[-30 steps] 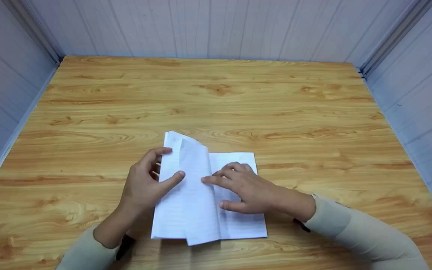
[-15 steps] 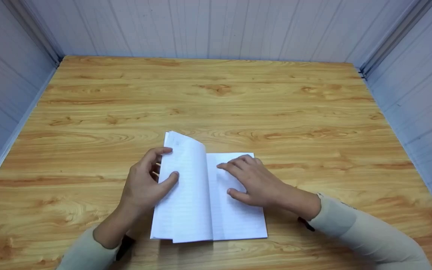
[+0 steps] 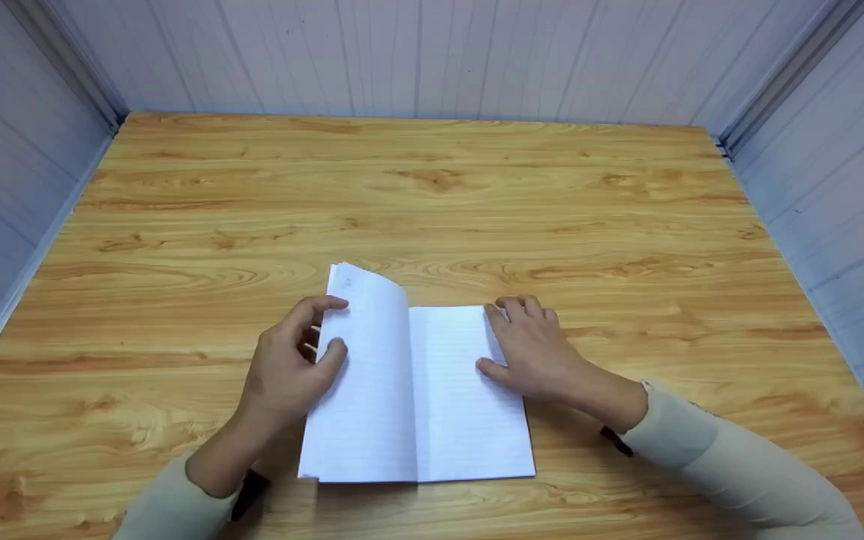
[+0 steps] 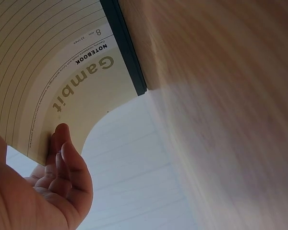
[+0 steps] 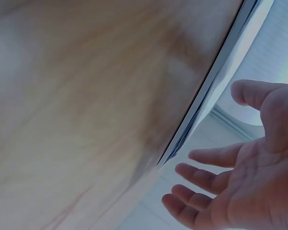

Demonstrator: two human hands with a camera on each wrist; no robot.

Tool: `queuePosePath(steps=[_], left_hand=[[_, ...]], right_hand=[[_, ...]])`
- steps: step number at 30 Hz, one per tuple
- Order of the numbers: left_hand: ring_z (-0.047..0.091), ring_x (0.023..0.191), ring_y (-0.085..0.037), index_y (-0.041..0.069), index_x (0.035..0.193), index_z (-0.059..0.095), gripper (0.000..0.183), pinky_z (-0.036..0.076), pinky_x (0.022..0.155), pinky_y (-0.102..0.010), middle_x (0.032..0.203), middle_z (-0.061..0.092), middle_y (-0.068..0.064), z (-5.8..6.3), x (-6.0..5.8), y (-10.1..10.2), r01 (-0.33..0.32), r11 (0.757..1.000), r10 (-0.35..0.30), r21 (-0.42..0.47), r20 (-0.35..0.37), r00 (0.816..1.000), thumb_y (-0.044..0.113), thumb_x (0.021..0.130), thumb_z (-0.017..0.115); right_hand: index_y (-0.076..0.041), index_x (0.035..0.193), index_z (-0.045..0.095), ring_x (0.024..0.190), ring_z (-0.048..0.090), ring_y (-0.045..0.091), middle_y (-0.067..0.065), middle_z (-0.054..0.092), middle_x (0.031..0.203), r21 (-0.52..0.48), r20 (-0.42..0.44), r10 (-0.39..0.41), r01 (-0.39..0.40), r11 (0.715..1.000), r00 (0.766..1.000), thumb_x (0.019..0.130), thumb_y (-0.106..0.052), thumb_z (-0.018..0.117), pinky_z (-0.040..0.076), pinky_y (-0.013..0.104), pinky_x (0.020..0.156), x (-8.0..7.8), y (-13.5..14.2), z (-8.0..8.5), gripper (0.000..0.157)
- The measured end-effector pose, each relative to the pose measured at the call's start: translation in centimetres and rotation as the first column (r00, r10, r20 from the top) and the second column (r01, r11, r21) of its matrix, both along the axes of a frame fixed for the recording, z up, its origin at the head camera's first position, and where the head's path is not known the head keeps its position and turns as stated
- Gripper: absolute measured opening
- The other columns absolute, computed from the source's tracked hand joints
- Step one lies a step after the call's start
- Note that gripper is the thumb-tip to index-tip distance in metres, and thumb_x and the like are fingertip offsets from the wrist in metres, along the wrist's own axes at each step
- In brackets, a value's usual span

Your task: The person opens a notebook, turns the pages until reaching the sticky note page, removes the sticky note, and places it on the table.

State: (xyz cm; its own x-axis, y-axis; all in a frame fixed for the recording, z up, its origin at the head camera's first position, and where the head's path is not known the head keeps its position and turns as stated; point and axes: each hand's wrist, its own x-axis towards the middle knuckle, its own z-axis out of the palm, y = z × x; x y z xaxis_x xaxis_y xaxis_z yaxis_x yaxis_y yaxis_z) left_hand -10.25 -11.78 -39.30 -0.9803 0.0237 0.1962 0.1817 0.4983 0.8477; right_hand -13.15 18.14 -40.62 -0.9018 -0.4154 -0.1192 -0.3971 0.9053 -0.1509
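Observation:
An open notebook with faintly lined white pages lies near the front of the table. Its left part is raised and curved, held at the outer edge by my left hand, thumb on the page and fingers behind. From below, the left wrist view shows the notebook's cover, printed "Gambit NOTEBOOK", with a dark spine and the left fingers against it. My right hand is over the right page's outer upper edge, fingers spread. The right wrist view has those fingers loosely extended beside the notebook's edge, gripping nothing.
The wood-grain table stretches out beyond the notebook. Pale panel walls close it in at the back and on both sides.
The loose leaf has gone over to the left and now lies with the raised pages. My right hand has moved right to the far page's outer edge; the left hand holds its place.

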Motion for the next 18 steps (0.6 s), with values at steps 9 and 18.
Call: queuePosePath(steps=[9, 18], left_hand=[[0.057, 0.061, -0.014, 0.017, 0.114, 0.064, 0.037, 0.047, 0.054, -0.023, 0.088, 0.064, -0.002, 0.02, -0.02, -0.01, -0.006, 1.000, 0.006, -0.007, -0.008, 1.000, 0.001, 0.081, 0.059], [0.057, 0.062, -0.014, 0.015, 0.114, 0.065, 0.037, 0.047, 0.054, -0.023, 0.087, 0.064, -0.002, 0.06, -0.03, -0.02, -0.006, 1.000, 0.006, -0.010, -0.023, 1.000, 0.000, 0.081, 0.059]], right_hand=[[0.006, 0.141, 0.041, 0.133, 0.032, 0.040, 0.021, 0.041, 0.143, 0.046, 0.049, -0.027, 0.025, 0.999, 0.998, 0.086, -0.051, 0.062, 0.034, 0.056, 0.102, -0.32, 0.39, -0.37, 0.082], [0.006, 0.139, 0.043, 0.130, 0.032, 0.038, 0.021, 0.043, 0.138, 0.032, 0.058, -0.042, 0.040, 0.999, 0.997, 0.085, -0.050, 0.064, 0.034, 0.054, 0.102, -0.35, 0.29, -0.31, 0.081]])
